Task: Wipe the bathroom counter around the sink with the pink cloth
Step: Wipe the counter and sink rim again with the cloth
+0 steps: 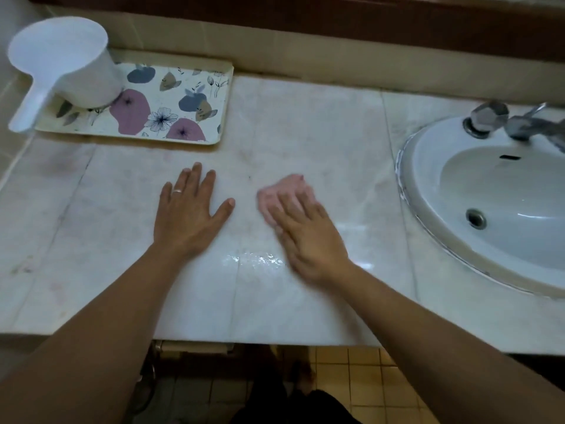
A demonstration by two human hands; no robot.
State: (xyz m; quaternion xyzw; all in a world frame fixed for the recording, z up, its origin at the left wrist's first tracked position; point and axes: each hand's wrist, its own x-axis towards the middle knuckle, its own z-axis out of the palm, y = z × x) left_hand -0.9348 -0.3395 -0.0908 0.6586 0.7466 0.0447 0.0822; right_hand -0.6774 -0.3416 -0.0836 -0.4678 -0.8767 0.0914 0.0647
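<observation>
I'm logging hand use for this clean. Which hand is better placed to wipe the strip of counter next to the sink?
The right hand. Its fingers already press the pink cloth flat on the counter, and it lies nearer the sink. The left hand rests flat and bare, farther away.

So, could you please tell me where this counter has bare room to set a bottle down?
Bare marble lies between the floral tray and the sink, behind both hands. Another strip runs along the front edge, left of the left hand. The back-left corner is crowded by the tray and white dipper; the right hand presses the pink cloth mid-counter.
</observation>
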